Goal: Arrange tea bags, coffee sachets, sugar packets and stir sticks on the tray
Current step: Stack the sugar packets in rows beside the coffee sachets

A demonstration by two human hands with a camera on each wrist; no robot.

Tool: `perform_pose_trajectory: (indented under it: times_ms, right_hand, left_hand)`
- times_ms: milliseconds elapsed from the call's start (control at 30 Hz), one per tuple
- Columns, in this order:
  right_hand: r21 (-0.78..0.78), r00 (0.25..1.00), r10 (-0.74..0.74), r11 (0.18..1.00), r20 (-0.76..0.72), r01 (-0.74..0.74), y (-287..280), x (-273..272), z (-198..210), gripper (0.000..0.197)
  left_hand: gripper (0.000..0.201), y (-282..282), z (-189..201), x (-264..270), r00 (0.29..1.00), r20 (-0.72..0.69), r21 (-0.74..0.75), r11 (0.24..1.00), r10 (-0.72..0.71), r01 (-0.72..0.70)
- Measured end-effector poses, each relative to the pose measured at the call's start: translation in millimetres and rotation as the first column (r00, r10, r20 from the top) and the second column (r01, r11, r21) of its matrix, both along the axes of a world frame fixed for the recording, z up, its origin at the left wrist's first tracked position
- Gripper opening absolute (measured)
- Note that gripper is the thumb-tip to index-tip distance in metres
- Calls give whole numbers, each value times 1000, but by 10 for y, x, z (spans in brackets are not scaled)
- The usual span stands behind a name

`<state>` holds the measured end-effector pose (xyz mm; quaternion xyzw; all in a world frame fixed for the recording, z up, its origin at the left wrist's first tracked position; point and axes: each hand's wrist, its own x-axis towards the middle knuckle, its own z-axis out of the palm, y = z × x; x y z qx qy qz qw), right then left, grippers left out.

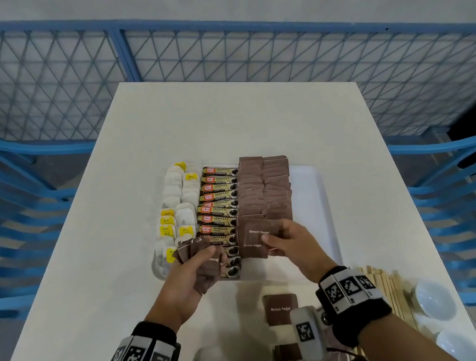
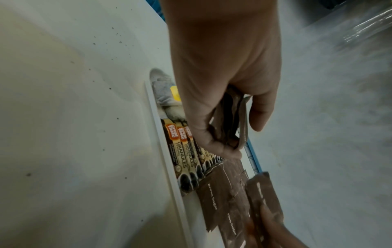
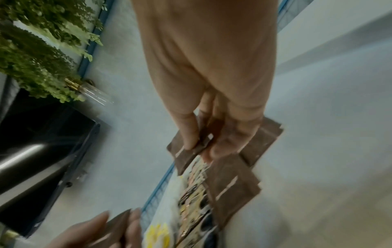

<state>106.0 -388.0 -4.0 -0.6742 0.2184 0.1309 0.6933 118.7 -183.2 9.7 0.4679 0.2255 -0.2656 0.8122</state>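
A white tray holds tea bags with yellow tags at its left, a column of coffee sachets in the middle and two rows of brown sugar packets to their right. My left hand grips a fanned bunch of brown sugar packets over the tray's near left end. My right hand pinches two brown sugar packets at the near end of the sugar rows. The bunch shows between fingers and thumb in the left wrist view. The pinched packets show in the right wrist view.
Two more brown sugar packets lie on the white table near me. Wooden stir sticks lie at the near right beside white cups. Blue mesh fencing surrounds the table.
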Motion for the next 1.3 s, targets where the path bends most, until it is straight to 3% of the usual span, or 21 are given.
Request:
perform_pose_trajectory:
  times_ms: [100,267,500,733,867,933,1000,1100,1200,1300]
  right_hand:
    - [-218,999,-43,975,-19,38,-180,5,-95,12]
    - [-426,995,-76,904,-65,41,-368,-32,-264,13]
    - [-565,997,-37,825,-63,-6,-329,-71,-327,19]
    - [-640,1000,-21,769,-17,5,-278,8,-426,29]
    - [-777,997,-7,627,75,63,-208,-2,-461,48]
    - [-799,988,26,592,154,109,-119,-17,-410,47]
    - [-749,970,85,652,227,118,17,-35,-292,36]
    - [-592,939,242,804,243,-55,233,-69,-56,15]
    - [-428,920,336,875,200,-226,377,-88,58,22]
    - [-350,920,348,897,181,-271,433,-93,50,24]
  left_hand:
    - [17,39,-27,-9,997,-62,-56,997,53,-57]
    - [22,91,-50,-24,993,-95,-45,997,63,-67]
    - [21,121,-70,-35,992,-98,-11,997,77,-78]
    - [19,86,0,-42,1000,-4,-23,999,31,-31]
    - [29,43,36,-42,998,52,8,1000,-27,26]
    - [27,18,55,-42,997,60,13,999,-47,46]
    - [24,-1,57,-40,995,66,43,997,-71,68]
    - [26,-20,37,-33,994,68,78,994,-81,76]
    - [18,-31,30,-30,994,76,104,992,-76,68]
    - [25,-36,37,-39,989,98,98,990,-110,100]
